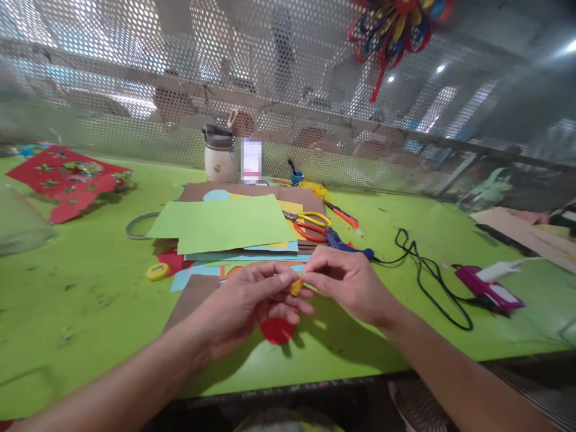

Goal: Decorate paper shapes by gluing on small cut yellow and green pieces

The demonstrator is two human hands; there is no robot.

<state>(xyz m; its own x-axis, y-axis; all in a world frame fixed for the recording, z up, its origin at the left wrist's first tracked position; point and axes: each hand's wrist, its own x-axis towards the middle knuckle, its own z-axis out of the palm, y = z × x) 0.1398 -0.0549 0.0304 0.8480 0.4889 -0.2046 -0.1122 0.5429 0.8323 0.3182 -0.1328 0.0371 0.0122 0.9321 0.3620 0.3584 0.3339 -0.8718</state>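
Note:
Just above the table's front part, my left hand (265,294) pinches a small yellow-orange piece (296,287) between thumb and forefinger, the other fingers loosely curled beneath it. I cannot tell what the piece is made of. My right hand (346,282) meets it from the right with thumb and forefinger pressed together; whatever lies in that pinch is too small to make out. Below my left fingers a red paper disc (278,331) shows, partly hidden. Behind both hands lies a stack of coloured paper topped by a light green sheet (225,225).
Scissors (310,227) with red and yellow handles lie by the stack, near a blue glue gun (346,245). Its black cord runs to a purple power strip (490,291). A yellow tape roll (158,272), a tumbler (220,157) and cut red paper (67,180) also sit on the table.

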